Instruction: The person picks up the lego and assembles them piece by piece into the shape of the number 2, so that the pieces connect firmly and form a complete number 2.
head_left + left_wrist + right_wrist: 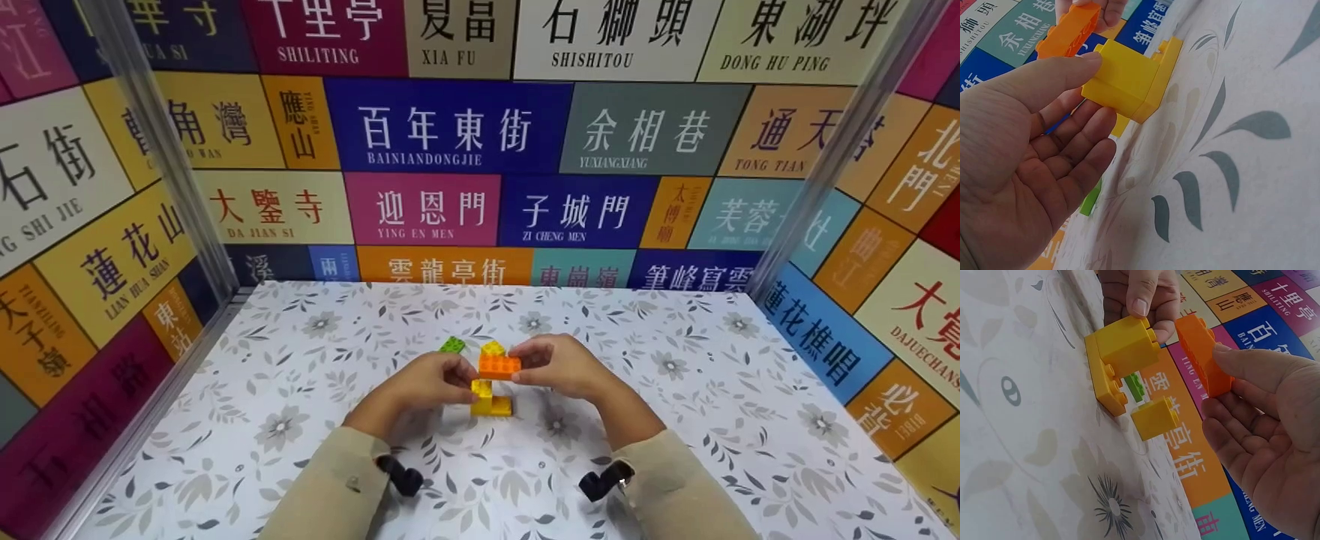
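The left hand [431, 381] pinches a yellow block [1123, 70] between thumb and fingers. That block stands on one end of a flat yellow piece [1104, 379], which lies on the table. The right hand [564, 365] holds an orange brick [499, 367] by its end, in the air above the yellow pieces and apart from them. In the right wrist view the thumb and fingers of the right hand [1275, 405] grip the orange brick [1203, 354], and the left hand [1143, 295] touches the yellow block's upper end.
Behind the held pieces are another yellow block [1154, 418] and a green brick [452, 345]. The floral-patterned table [300, 375] is bordered by panels with large printed characters. A black strap end [401, 475] hangs from the left sleeve, another [604, 481] from the right.
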`<state>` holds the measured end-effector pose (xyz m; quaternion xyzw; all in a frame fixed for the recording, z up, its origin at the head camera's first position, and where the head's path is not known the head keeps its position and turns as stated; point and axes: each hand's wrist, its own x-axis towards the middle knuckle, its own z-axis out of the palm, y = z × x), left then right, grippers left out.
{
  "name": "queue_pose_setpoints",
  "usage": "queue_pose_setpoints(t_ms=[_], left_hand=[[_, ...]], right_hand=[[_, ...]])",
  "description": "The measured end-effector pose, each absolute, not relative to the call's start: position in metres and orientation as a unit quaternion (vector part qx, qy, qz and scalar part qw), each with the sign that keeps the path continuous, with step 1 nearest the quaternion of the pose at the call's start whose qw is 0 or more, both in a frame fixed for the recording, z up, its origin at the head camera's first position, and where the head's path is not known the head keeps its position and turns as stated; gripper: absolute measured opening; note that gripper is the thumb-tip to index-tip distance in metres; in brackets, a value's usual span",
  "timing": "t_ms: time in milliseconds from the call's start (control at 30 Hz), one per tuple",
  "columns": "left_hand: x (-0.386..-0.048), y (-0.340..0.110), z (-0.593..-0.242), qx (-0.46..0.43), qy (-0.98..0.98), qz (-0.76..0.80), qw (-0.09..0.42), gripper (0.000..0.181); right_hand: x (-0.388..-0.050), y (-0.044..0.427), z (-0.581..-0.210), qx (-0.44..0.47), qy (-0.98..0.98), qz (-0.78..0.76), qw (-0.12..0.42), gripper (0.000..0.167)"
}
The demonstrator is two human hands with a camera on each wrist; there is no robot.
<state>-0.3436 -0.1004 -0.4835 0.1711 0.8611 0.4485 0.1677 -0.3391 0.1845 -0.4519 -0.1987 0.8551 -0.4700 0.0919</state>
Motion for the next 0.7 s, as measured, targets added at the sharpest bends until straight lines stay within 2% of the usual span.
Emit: queue_pose_setpoints(t_ms=[700], left_hand=[[-0.3418, -0.1004, -0.4816, 0.147, 0.858, 0.457, 0.184, 0.027]], right_hand=[[-0.3349, 0.1785, -0.4612, -0.222, 0.852, -0.462, 0.107, 0.035]])
